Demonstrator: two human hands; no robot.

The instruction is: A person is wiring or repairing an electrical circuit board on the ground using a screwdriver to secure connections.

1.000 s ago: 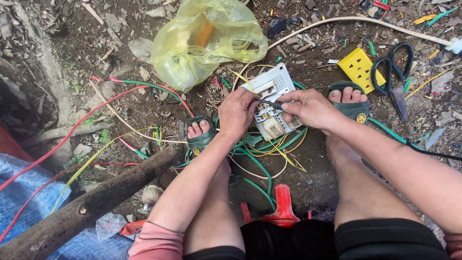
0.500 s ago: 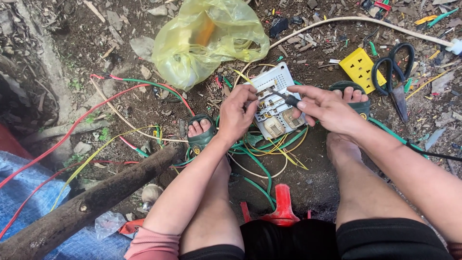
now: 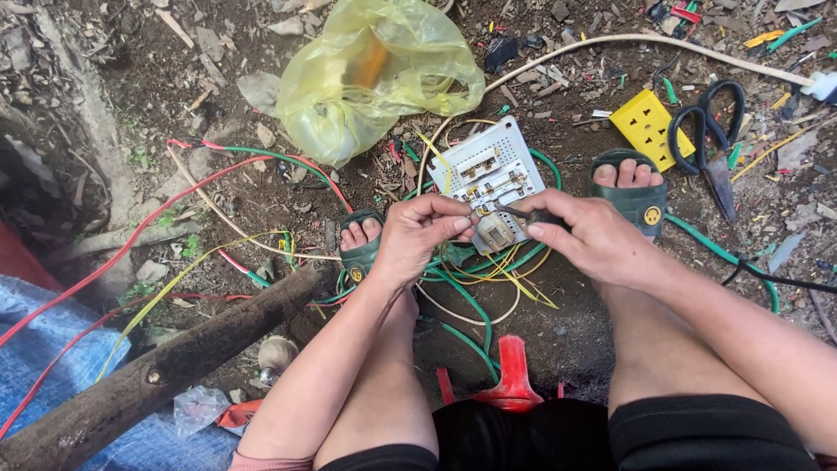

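Left hand pinches the white socket board, steadying it on the ground between the feet, above the wire tangle. Right hand is clamped on a dark screwdriver, tip at the board's fittings.

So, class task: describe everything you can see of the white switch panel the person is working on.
The white switch panel is a flat rectangular plastic plate, lying back-side up and tilted on the dirt between the person's feet. Its back shows rows of small terminals and metal contacts. Green and yellow wires trail from under its near edge. The left hand pinches its lower edge, while the right hand brings a dark slim tool to it.
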